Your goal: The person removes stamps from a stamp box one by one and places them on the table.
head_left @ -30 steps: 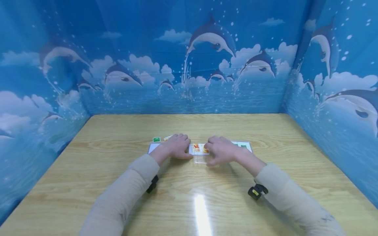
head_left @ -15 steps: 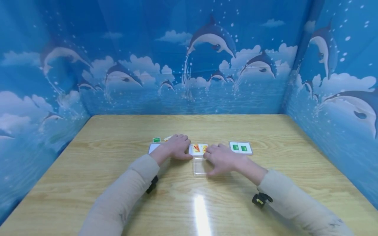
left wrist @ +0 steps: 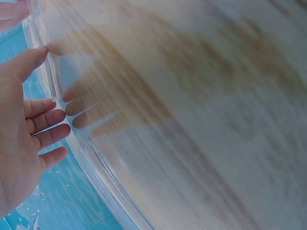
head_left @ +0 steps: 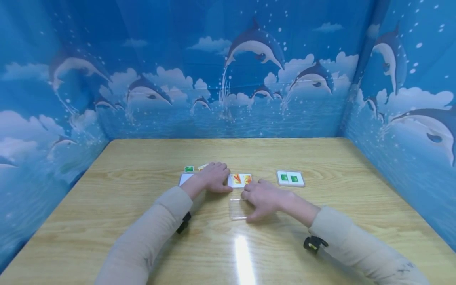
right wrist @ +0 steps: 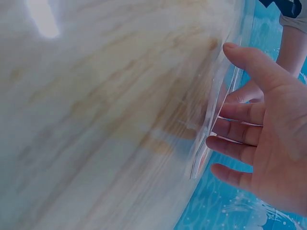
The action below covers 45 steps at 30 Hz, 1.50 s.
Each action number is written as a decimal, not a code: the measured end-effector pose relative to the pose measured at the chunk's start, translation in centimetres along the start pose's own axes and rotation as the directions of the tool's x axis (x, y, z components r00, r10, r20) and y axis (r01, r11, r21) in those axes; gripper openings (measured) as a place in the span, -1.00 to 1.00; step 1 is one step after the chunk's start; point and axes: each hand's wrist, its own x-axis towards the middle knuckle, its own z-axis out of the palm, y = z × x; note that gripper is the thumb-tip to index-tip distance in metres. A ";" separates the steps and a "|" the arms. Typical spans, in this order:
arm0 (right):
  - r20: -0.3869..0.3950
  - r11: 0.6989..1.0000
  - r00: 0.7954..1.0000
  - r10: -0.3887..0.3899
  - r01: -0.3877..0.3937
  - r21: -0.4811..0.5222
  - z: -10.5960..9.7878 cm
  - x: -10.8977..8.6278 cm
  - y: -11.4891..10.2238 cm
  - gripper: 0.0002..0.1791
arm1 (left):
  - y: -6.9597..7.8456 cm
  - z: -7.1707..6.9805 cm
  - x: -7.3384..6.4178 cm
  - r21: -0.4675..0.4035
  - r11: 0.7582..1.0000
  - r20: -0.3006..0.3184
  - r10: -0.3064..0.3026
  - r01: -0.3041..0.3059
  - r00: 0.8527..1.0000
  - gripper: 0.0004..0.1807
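Observation:
My left hand [head_left: 214,177] holds a flat clear plastic case with red-and-orange picture cards [head_left: 240,180] at its left end. The thumb is by the near edge and the other fingers are toward the far side, hiding part of it. Closer to me, my right hand [head_left: 263,198] grips a clear, shallow plastic lid [head_left: 236,209] by its right end, thumb at the near edge. In the right wrist view, the lid's transparent rim [right wrist: 211,105] runs between thumb and fingers. A white case [head_left: 185,177] shows partly from under the left hand.
To the right lies another case with two green cards [head_left: 291,178]. Behind the left hand are a loose green card [head_left: 189,169] and a partly hidden card [head_left: 202,167]. The wooden table [head_left: 142,158] is enclosed by blue dolphin-print curtains [head_left: 199,47].
My right hand has drawn the clear lid toward me, off the picture-card case, uncovering the case with green cards at the right. The left hand has stayed in place.

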 end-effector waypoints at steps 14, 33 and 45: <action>0.006 1.000 1.000 -0.010 0.010 0.013 0.1 0.2 -0.5 -0.27 | 0.0 0.0 0.0 0.001 1.000 0.007 -0.005 0.005 1.000 -0.30; -0.004 1.000 1.000 -0.012 0.012 0.021 0.0 0.3 -0.4 -0.26 | 0.0 -0.3 0.0 0.020 1.000 0.004 -0.006 0.006 1.000 -0.30; 0.002 0.995 1.000 0.030 -0.030 0.094 -0.4 0.1 0.3 -0.19 | 0.1 -0.1 0.0 0.005 1.000 0.026 -0.014 0.014 1.000 -0.28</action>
